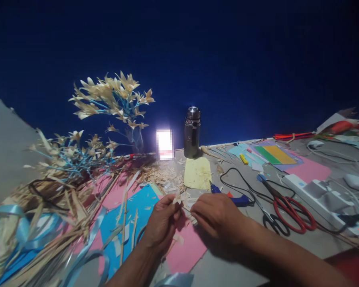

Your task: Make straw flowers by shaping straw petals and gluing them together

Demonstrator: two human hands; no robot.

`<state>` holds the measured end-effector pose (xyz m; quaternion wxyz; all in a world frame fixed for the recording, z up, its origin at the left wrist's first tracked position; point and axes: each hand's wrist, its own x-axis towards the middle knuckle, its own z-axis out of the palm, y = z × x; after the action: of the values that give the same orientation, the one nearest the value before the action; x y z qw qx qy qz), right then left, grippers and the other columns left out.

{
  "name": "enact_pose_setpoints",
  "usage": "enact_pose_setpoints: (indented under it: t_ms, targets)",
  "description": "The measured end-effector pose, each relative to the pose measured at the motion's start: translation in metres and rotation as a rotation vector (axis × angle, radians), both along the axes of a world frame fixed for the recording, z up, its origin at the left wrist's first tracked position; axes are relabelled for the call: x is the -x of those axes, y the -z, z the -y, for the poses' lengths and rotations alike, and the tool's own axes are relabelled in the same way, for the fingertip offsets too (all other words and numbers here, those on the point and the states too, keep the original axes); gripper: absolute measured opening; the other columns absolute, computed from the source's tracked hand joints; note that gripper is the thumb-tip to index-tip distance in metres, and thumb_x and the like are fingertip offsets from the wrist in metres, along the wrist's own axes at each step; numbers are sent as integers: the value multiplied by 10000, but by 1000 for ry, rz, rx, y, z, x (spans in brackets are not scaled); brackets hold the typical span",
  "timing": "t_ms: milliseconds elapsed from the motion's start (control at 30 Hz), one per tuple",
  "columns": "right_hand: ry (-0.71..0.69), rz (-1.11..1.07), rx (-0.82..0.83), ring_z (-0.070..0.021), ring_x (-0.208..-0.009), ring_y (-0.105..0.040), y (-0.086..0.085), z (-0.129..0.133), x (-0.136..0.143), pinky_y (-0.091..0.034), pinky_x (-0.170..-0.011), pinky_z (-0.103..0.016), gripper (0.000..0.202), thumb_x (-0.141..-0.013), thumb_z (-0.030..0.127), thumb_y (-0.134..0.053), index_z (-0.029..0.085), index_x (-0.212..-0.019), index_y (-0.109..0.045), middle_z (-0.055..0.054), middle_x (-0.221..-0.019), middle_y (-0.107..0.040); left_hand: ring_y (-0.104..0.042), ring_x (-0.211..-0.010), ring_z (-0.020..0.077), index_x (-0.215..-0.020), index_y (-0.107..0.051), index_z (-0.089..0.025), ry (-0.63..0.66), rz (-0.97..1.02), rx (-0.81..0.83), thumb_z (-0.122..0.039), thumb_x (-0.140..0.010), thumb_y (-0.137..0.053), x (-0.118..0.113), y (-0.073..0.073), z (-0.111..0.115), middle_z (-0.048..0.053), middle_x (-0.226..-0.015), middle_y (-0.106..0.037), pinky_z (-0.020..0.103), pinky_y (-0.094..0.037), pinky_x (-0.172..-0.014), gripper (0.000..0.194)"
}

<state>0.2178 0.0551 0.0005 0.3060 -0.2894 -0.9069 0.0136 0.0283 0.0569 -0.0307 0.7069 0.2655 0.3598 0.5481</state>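
In the middle of the head view, my left hand (165, 217) is closed in a pinch on a small pale piece of dried husk (177, 198). My right hand (217, 215) faces it from the right, fingers pinched together; what they grip is too small and partly hidden. A thin stem-like strip (185, 208) shows between the two hands. Beneath them lie pink paper (187, 251) and pale scraps. Just beyond my right hand is a blue glue gun (241, 200), with a yellow sheet (198, 173) behind it.
Husk flowers on blue stems (119, 95) stand at the back left, above dried husks (74, 203) and blue ribbon (20, 229). A metal flask (192, 133) is near a bright light (165, 143). Red-handled scissors (299, 213), black-handled scissors (271, 221) and a power strip (311, 195) lie right.
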Motion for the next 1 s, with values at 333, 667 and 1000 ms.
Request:
enact_pose_setpoints:
  t_ms: [333,667,1000]
  targets:
    - [-81,-59,-96,-191,-579,-462,32,1,4,-307,-568,-359,226,-968,157,-463,208,-781,-579,-30,-649,-571,-418,-438,49,-686,-646,-132,56,108,0,-296,-574,-987,7,2,-5,-24,-552,-592,194,-361,-467,394]
    - [-47,-245,-47,-173,-579,-610,32,-8,3,-423,-577,-314,196,-1004,167,-507,194,-901,-670,-34,-666,-686,-414,-435,94,-745,-572,-190,112,108,1,-343,-671,-939,2,11,-1,-61,-487,-506,231,-357,-465,405]
    - [-2,-386,142,-168,-615,-663,29,-9,4,-476,-606,-288,180,-972,163,-564,184,-864,-706,-52,-713,-741,-400,-462,63,-731,-663,-142,208,191,63,-250,-669,-935,6,8,2,-44,-497,-512,208,-349,-508,300]
